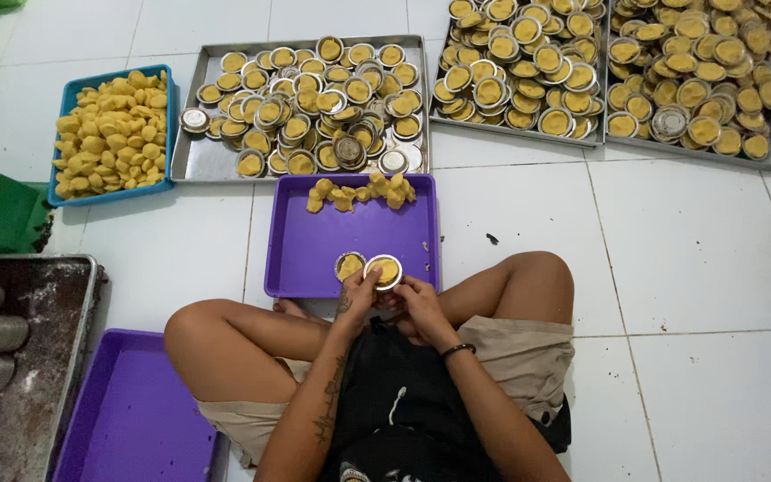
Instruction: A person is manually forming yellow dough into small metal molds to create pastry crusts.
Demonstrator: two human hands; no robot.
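Both hands meet over the near edge of the purple tray point(350, 236). The left hand point(356, 299) and right hand point(417, 303) together pinch a small round tin point(384, 270) of yellow dough in their fingertips. Another filled tin point(349, 265) sits just beside it in the tray.

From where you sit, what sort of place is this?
Probably a small food workshop, run on a tiled floor: metal trays heaped with filled round tins, a blue tub of yellow pieces, and both hands working one tin.

Purple plastic tray point(350, 236) on white floor tiles point(689, 241). Beyond that tray, yellow cakes in silver metal moulds point(314, 107). Left of them, blue plastic tub point(58, 125) of yellow pieces.
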